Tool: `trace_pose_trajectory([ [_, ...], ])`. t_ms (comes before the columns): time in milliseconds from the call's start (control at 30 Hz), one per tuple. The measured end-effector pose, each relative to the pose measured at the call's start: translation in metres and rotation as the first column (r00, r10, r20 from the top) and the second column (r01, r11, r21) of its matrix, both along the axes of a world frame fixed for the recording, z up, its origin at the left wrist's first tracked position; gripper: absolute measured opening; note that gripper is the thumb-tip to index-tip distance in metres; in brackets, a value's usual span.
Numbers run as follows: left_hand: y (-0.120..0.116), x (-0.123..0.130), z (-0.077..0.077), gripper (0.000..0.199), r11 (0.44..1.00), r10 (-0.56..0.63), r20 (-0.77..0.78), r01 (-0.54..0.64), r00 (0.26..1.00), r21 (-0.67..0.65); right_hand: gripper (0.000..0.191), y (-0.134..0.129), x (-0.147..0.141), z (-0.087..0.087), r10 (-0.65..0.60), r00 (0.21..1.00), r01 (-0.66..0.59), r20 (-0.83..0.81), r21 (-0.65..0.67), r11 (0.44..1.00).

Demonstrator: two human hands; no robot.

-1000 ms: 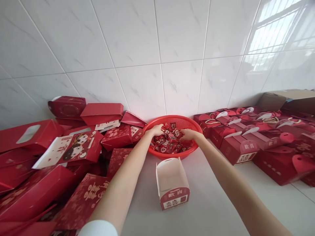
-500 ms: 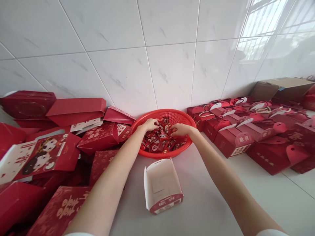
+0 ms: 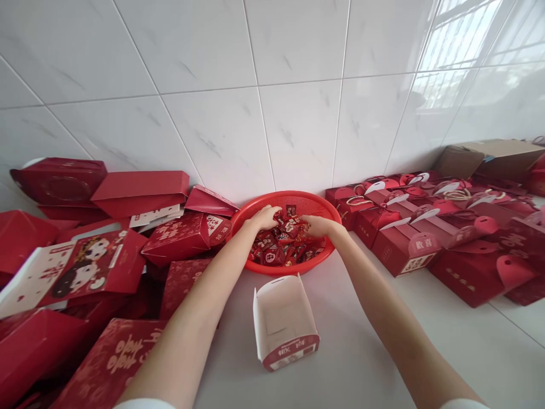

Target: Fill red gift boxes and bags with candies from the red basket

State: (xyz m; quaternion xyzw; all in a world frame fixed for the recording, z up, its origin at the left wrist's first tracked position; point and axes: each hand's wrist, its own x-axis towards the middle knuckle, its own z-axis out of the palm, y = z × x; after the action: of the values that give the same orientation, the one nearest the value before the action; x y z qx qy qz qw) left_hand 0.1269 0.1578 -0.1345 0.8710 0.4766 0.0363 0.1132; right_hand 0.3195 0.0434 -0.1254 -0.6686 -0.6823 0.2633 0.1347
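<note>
Both my hands reach into a red plastic basket [image 3: 293, 196] holding small wrapped candies [image 3: 275, 255], mostly red. At the left of the pile, my left hand [image 3: 266, 217] has its fingers curled, the tips closed on a candy and partly hidden. My right hand [image 3: 317, 226] comes in from the other side, thumb and fingers bent around a red candy; its fingertips are partly covered by wrappers. In front of the basket, between my forearms, stands an open-topped gift box [image 3: 286, 324], red outside and white inside, with nothing visible in it.
Red boxes [image 3: 174, 238] with gold lettering lie heaped on the left. Rows of closed red gift boxes [image 3: 404, 250] with handles stand on the right, and a brown cardboard carton [image 3: 489, 156] is behind them. A tiled wall [image 3: 213, 130] rises behind the basket.
My fingers have shifted slightly among the candies, the right ones now against a red wrapper. The whole view has moved a little, so everything appears slightly further right. The open box stays put.
</note>
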Motion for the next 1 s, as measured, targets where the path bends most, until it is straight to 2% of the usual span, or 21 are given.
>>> trace_pose_trajectory([
  [133, -0.005, 0.001, 0.004, 0.043, 0.999, -0.033, 0.023, 0.033, 0.999, -0.029, 0.068, 0.0, 0.002, -0.002, 0.028, 0.997, -0.026, -0.071, 0.03, 0.999],
  [333, -0.01, 0.004, 0.007, 0.024, 0.991, -0.098, 0.109, 0.108, 0.989, -0.084, 0.026, 0.003, 0.004, -0.002, 0.104, 0.962, -0.055, -0.254, 0.193, 0.98],
  [467, -0.011, 0.004, 0.006, 0.018, 0.985, -0.097, 0.196, 0.122, 0.976, -0.125, 0.02, 0.005, 0.004, -0.005, 0.143, 0.916, -0.037, -0.375, 0.275, 0.961],
  [600, -0.013, 0.005, 0.007, 0.014, 0.979, -0.082, 0.334, 0.139, 0.939, -0.148, 0.018, 0.01, 0.004, -0.011, 0.103, 0.881, 0.068, -0.463, 0.34, 0.938],
  [767, -0.025, 0.008, 0.014, 0.017, 0.966, -0.056, 0.535, 0.181, 0.843, -0.185, 0.017, 0.011, 0.006, -0.01, 0.106, 0.796, 0.215, -0.596, 0.441, 0.871],
  [867, -0.037, 0.009, 0.021, 0.03, 0.956, -0.034, 0.649, 0.215, 0.76, -0.201, 0.009, 0.009, 0.006, -0.005, 0.146, 0.72, 0.293, -0.679, 0.488, 0.822],
  [1000, -0.056, 0.007, 0.033, 0.042, 0.957, -0.012, 0.786, 0.235, 0.619, -0.17, 0.031, -0.001, -0.001, 0.004, 0.227, 0.606, 0.32, -0.762, 0.495, 0.808],
])
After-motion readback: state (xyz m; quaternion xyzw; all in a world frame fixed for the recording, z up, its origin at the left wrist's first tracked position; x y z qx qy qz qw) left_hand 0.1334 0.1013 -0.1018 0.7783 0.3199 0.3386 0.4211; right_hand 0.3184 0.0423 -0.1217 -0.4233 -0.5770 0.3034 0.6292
